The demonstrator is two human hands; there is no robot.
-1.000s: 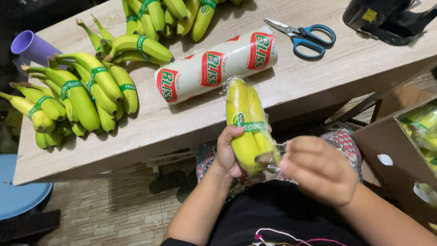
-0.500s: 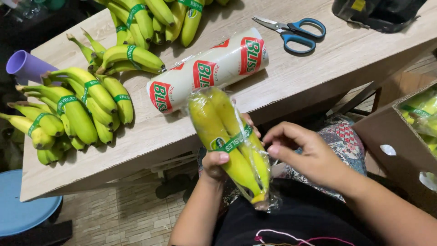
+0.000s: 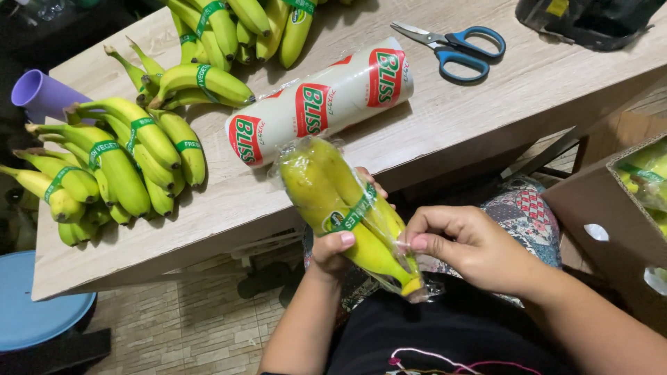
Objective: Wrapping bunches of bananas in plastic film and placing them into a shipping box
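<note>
Head view: wrapped banana bunch [image 3: 344,208] gripped underneath by left hand [image 3: 332,251], just off the table [image 3: 445,125] edge; film (clear, loose) pinched shut by right hand [image 3: 465,246]. Sealing step apparently; snug smoothing probably needed.

Cut off by the frame: top banana bunch [image 3: 236,28], cardboard box [image 3: 611,201], blue stool [image 3: 35,305]; left-hand fingers hidden behind wrapped bananas [image 3: 347,208].
</note>
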